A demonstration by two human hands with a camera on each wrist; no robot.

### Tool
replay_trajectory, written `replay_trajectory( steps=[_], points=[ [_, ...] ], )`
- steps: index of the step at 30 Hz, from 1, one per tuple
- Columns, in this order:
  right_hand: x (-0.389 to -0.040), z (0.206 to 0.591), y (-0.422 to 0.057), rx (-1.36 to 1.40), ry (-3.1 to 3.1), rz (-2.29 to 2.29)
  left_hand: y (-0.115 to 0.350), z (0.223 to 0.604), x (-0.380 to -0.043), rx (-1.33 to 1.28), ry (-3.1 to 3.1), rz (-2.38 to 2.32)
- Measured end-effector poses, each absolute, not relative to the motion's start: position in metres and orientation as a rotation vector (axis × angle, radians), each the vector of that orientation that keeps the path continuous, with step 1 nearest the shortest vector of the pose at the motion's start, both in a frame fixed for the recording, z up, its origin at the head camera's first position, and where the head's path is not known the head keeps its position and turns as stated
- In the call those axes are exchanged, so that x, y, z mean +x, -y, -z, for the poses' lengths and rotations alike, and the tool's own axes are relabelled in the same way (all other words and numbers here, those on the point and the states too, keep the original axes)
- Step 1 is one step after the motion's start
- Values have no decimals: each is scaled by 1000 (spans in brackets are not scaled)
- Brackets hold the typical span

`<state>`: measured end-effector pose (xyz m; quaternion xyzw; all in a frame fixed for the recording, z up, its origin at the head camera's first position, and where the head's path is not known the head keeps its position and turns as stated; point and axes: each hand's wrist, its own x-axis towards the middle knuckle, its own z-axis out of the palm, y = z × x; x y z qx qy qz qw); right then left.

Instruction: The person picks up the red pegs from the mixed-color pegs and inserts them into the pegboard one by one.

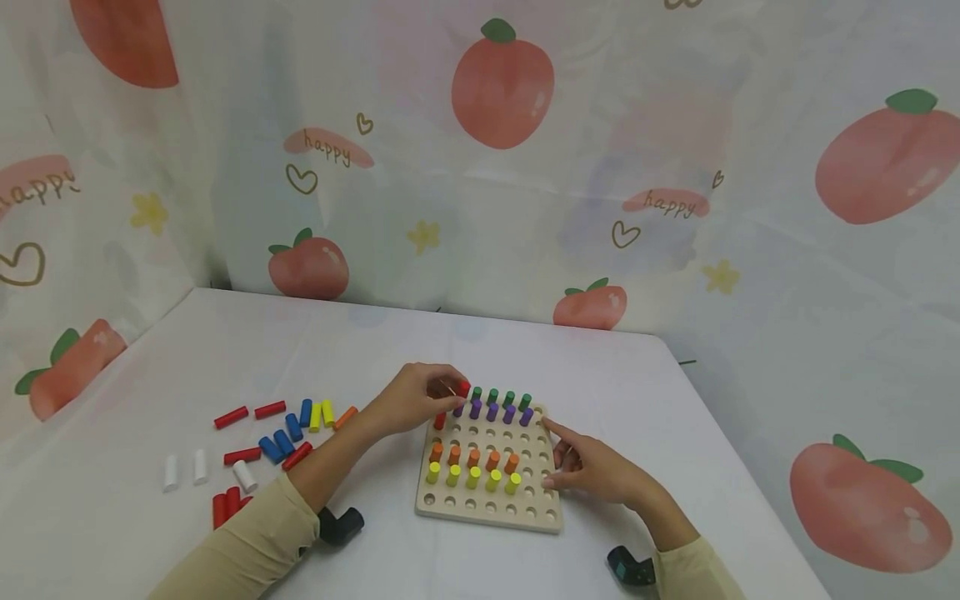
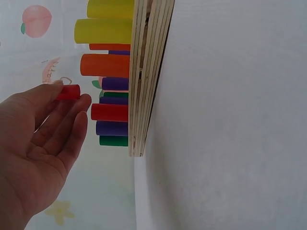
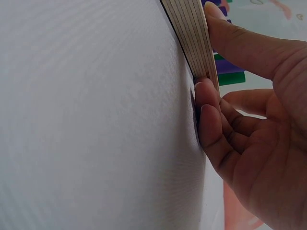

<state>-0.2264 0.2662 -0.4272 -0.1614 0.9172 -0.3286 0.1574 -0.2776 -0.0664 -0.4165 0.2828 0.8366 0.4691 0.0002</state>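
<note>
My left hand [image 1: 416, 398] pinches a red peg [image 1: 464, 389] between thumb and fingers above the far left part of the wooden pegboard [image 1: 487, 515]. In the left wrist view that red peg [image 2: 70, 92] is apart from the board and the pegs in it. Another red peg [image 1: 440, 421] stands near the board's left edge, close to rows of purple pegs [image 1: 492, 412] and green pegs [image 1: 509, 398]. Orange pegs [image 1: 473, 457] and yellow pegs [image 1: 473, 477] stand in nearer rows. My right hand [image 1: 600, 468] grips the board's right edge, thumb at the top face and fingers against the side.
Loose blue pegs [image 1: 282, 442], red pegs [image 1: 231, 417], yellow pegs [image 1: 327, 412], white pegs [image 1: 200, 467] and an orange peg [image 1: 346, 417] lie on the white table [image 1: 390, 550], left of the board. A fruit-printed curtain [image 1: 510, 225] hangs behind it.
</note>
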Motion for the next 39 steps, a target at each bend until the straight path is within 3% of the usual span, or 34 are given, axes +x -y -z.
replay_trajectory(
  steps=[39],
  points=[
    [-227, 426, -265, -488, -2639, 926, 68, 422, -282, 871, -2610, -1365]
  ],
)
